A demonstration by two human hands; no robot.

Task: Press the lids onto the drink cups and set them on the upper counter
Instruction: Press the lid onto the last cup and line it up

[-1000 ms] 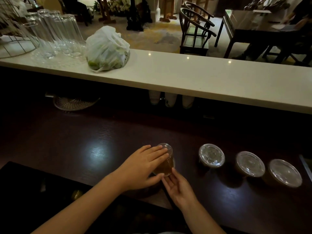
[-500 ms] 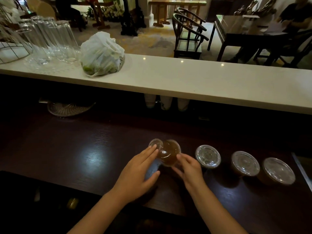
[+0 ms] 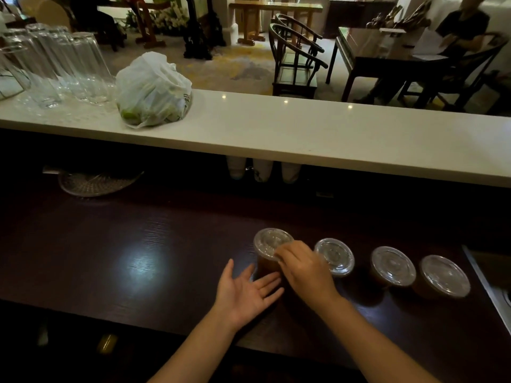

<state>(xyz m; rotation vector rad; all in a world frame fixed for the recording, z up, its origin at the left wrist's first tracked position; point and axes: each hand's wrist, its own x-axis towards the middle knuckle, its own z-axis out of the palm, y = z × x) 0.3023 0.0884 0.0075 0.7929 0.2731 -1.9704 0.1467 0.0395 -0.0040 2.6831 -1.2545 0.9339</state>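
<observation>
Several clear cups of brown drink stand in a row on the dark lower counter [image 3: 138, 244]. The leftmost cup [image 3: 266, 265] has a clear lid [image 3: 271, 240] lying on its rim. My right hand [image 3: 302, 268] rests its fingers on that lid's near right edge and hides part of the cup. My left hand [image 3: 246, 290] lies palm up and open beside the cup's base, holding nothing. To the right stand three lidded cups: one [image 3: 336, 255], another [image 3: 392, 265] and the last [image 3: 443, 275]. The white upper counter [image 3: 318, 139] runs across behind them.
On the upper counter's left sit a white plastic bag [image 3: 153, 88] and several upturned glasses [image 3: 63, 64]. A glass dish [image 3: 94, 182] and white paper cups [image 3: 262, 171] sit under the ledge. A metal edge [image 3: 486, 286] borders the far right. A person sits at a table beyond.
The lid, held tilted beside the open cup before, now lies on top of it. My right hand moved onto the lid. My left hand let go and turned palm up.
</observation>
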